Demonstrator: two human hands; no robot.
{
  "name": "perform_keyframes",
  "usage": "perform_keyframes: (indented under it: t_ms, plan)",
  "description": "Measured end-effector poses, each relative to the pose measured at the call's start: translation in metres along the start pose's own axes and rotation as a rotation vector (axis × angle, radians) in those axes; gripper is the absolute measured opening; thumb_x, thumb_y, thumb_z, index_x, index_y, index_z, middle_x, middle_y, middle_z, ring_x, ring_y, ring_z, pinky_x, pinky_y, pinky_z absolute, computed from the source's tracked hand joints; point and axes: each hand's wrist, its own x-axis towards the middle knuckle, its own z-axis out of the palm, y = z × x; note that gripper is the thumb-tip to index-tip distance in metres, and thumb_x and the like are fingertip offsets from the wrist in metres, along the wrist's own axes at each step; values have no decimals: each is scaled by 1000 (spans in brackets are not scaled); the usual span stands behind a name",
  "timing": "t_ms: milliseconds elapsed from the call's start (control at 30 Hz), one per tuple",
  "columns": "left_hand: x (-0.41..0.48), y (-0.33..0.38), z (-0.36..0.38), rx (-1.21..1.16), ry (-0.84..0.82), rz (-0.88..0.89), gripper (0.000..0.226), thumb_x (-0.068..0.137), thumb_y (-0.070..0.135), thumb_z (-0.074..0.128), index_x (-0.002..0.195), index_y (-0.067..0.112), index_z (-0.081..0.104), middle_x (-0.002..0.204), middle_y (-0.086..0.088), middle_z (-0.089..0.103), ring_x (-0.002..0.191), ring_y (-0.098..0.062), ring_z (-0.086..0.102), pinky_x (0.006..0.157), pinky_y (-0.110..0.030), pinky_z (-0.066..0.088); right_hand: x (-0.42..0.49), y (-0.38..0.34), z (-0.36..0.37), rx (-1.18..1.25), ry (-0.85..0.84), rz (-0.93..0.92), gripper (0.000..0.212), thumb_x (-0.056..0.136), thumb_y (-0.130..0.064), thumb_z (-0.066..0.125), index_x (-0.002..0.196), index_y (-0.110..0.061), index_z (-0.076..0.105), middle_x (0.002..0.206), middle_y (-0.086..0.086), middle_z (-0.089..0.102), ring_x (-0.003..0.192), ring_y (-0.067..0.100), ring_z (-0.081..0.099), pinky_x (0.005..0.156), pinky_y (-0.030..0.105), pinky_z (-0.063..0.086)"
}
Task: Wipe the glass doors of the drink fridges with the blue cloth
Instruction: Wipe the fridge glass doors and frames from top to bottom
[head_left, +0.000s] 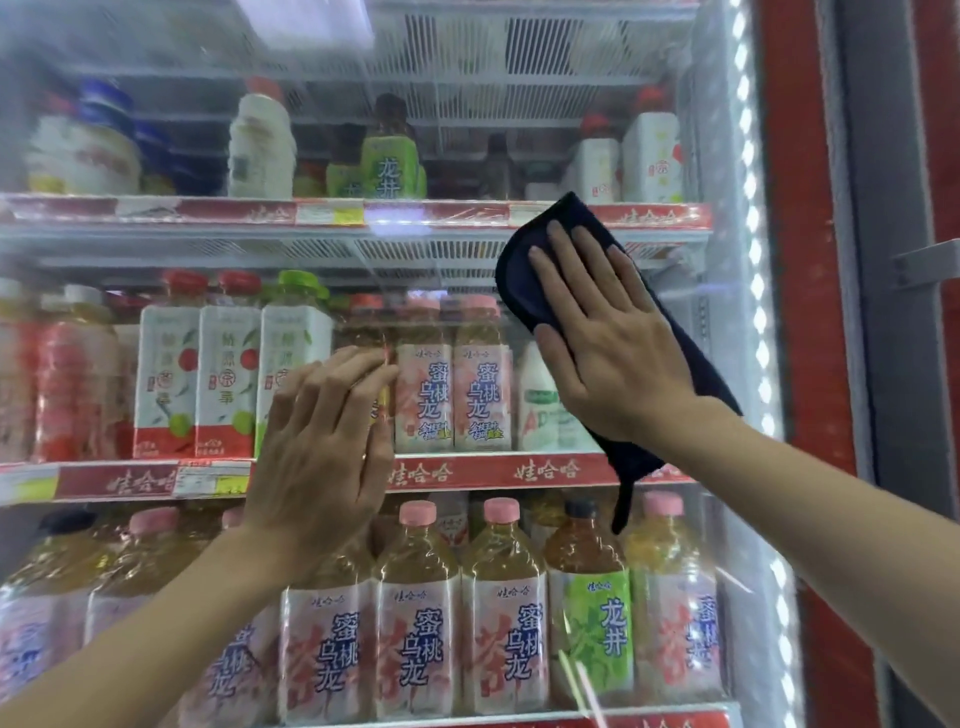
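1. The glass door (441, 78) of the drink fridge fills the view, hazy towards the upper left, with three stocked shelves behind it.
2. On the middle shelf at the left stand white cartons (171, 379) with red caps and fruit pictures.
3. The left hand (322, 441) is raised in front of the glass over the middle shelf's red price strip (493, 470). Its fingers are loosely bent and it holds nothing; whether the fingertips touch the glass I cannot tell.
4. Just to its right, and on the shelf below, stand peach tea bottles (415, 623) with pink caps, and one green-labelled bottle (597, 623) among them.
5. The blue cloth (517, 283) lies flat on the glass in the right half of the door, running from the upper shelf's edge down to the middle price strip, a narrow tail hanging below.
6. The right hand (608, 332) presses on the cloth, palm flat, fingers straight and spread.
7. The two hands are apart, the right one higher.
8. A strip of white lights (753, 260) runs down the door's right edge, with the red frame (810, 260) beside it.
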Motion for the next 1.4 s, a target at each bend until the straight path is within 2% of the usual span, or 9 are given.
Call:
perform_keyframes:
  t_ms: [167,300,400,533,667,767,1000,1167,1400]
  plan:
    - [-1,0,-3,-37,13,-7,44,100,23,40,138,3,55,143,-13,52,138,-30,46,115,-52,34,-60,-61,15,57,-15,-44,66,107,-41,31,164,-9,19,173,11,10,161,26,3,130,48,10]
    - [-2,-6,-17,-136,47,-35,41,98,17,42,134,3,57,140,-10,52,132,-27,48,113,-36,31,-105,-78,15,46,-169,-392,66,109,-42,32,165,-12,14,173,9,9,161,26,3,130,47,10]
    - [-14,-31,-28,-59,37,-39,42,97,17,43,136,4,55,140,-11,52,132,-28,47,114,-37,29,-67,-51,7,11,-220,-566,62,110,-42,29,166,-19,14,173,5,8,161,22,3,131,44,8]
    - [-24,-52,-25,4,4,-65,46,96,17,44,140,3,52,142,-15,51,137,-32,45,117,-46,30,1,-49,2,7,-112,-278,62,109,-41,26,165,-16,19,172,7,12,160,24,7,130,46,11]
    - [-28,-54,-19,19,21,-42,48,98,21,43,141,1,49,144,-15,49,140,-32,43,120,-50,30,-10,-89,13,53,-38,-68,65,108,-42,28,164,-13,18,173,9,10,161,25,5,130,48,11]
    - [-27,-53,-22,-42,16,-61,50,97,20,44,143,2,48,145,-16,48,139,-31,44,118,-50,33,-53,-128,23,83,-58,-80,66,108,-42,30,164,-11,18,173,11,10,161,26,4,129,48,13]
    - [-39,-90,-41,-22,14,-44,48,96,18,45,142,4,49,146,-13,48,139,-29,43,119,-48,31,-58,-115,19,26,-178,-486,64,110,-44,29,166,-17,14,173,5,10,161,22,5,131,43,7]
    - [-45,-95,-35,28,-2,-24,50,100,21,40,145,0,48,146,-16,48,142,-34,44,126,-50,22,0,-119,19,18,-70,-220,63,108,-41,34,165,-17,20,173,6,14,161,22,8,131,44,11]
    - [-48,-96,-34,-10,26,-14,51,100,19,42,145,-3,50,148,-15,48,145,-32,41,128,-46,18,-25,-187,31,113,-8,11,64,109,-41,28,164,-11,21,173,10,11,160,27,9,130,48,11]
